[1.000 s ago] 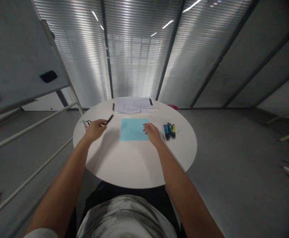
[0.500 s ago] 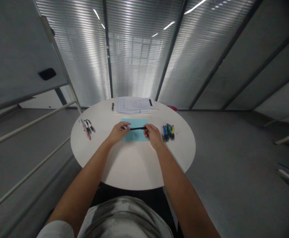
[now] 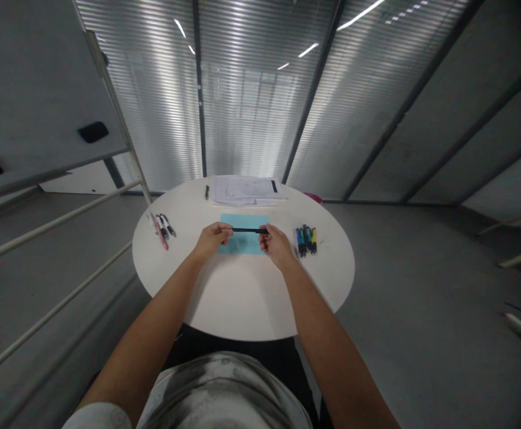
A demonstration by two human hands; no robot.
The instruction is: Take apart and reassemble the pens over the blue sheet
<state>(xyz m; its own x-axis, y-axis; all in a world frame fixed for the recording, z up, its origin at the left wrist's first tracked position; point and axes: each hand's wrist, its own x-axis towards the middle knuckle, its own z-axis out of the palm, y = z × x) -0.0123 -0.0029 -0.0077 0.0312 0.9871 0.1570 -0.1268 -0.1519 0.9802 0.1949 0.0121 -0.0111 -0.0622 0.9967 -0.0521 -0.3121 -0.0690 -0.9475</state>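
Observation:
A slim black pen [image 3: 246,230] is held level between my two hands, over a light blue sheet [image 3: 245,244] on the round white table. My left hand [image 3: 212,239] pinches its left end. At the other end, my right hand [image 3: 275,243] is closed on the pen with fingers curled. To the right of my right hand lies a group of pens or markers [image 3: 306,241] with blue, green and yellow parts. Beyond my left hand, several white, black and pink pens [image 3: 162,229] lie near the table's left edge.
A stack of printed papers [image 3: 245,190] lies at the far side of the round table [image 3: 238,310], with a small dark pen [image 3: 207,192] left of it. A whiteboard on a pale metal frame [image 3: 121,125] stands at the left. Blinds [image 3: 247,107] cover the glass wall behind.
My left fingers have closed onto the pen's left end; before, they were more stretched out. The pen now lies more level. The whole view has shifted slightly.

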